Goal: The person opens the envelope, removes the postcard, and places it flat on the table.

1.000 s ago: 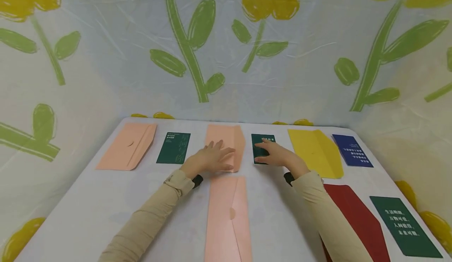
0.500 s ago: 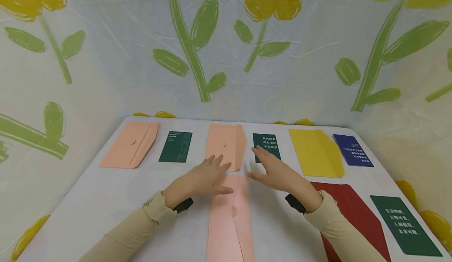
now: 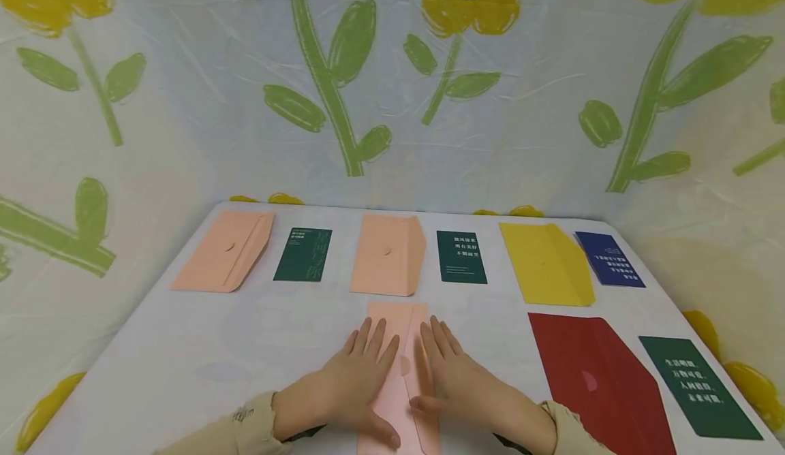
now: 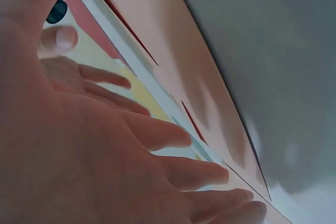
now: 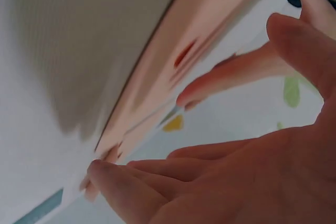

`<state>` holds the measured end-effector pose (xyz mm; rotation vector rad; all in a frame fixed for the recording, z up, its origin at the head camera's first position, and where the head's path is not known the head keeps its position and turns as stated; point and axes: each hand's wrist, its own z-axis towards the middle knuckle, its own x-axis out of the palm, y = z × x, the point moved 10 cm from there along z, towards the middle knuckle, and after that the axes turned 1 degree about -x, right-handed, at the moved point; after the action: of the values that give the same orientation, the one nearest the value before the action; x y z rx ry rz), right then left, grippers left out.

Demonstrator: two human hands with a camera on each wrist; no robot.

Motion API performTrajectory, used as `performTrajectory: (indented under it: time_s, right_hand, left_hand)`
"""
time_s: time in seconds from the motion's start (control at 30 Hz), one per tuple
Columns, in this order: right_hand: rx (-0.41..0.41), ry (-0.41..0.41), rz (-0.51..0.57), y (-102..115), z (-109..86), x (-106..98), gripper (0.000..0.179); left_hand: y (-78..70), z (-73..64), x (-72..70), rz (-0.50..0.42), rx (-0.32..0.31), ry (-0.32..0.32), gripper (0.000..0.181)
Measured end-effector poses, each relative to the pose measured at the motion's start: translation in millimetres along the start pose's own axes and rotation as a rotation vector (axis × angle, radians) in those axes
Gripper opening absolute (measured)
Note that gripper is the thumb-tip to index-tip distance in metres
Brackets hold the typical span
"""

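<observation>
A long pink envelope (image 3: 401,319) with a round flap notch lies lengthwise at the near middle of the white table. Over its left side my left hand (image 3: 354,383) spreads its fingers, palm down. My right hand (image 3: 456,387) is over its right edge, fingers straight and thumb reaching across the flap. The left wrist view shows the left palm (image 4: 94,150) beside the envelope (image 4: 189,66). In the right wrist view the right palm (image 5: 226,177) is close to the pink envelope (image 5: 157,66). Whether either hand presses on the paper I cannot tell.
Along the back lie a pink envelope (image 3: 221,250), a green card (image 3: 303,255), another pink envelope (image 3: 389,257), a green card (image 3: 462,257), a yellow envelope (image 3: 546,264) and a blue card (image 3: 609,259). At right are a red envelope (image 3: 597,380) and a green card (image 3: 699,387).
Both hands have drawn back toward the near side, from the pink envelope and green card in the back row to the long pink envelope. The cards and envelopes stay in place.
</observation>
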<state>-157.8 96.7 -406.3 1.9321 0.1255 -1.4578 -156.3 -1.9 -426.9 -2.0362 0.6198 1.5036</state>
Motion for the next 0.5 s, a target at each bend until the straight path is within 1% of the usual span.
performTrajectory:
  time_s: [0.1,0.2,0.3,0.4,0.5]
  right_hand:
    - [-0.017,0.051,-0.02,4,-3.5,14,0.107]
    - [-0.014,0.076,-0.034,5,-4.4,23,0.109]
    - [-0.014,0.082,-0.057,5,-3.9,28,0.108]
    - [-0.014,0.077,-0.07,3,-4.2,30,0.108]
    - [-0.017,0.065,-0.073,2,-4.5,29,0.107]
  left_hand:
    - [-3.6,-0.4,3.0,0.039,-0.003,-0.004,0.133]
    - [-4.5,0.6,5.4,0.079,-0.004,0.005,0.134]
    - [-4.2,0.6,7.7,0.092,-0.007,0.026,0.134]
    - [-4.4,1.3,8.7,0.084,-0.011,0.042,0.134]
    - [-3.9,2.7,8.8,0.091,-0.019,0.042,0.136]
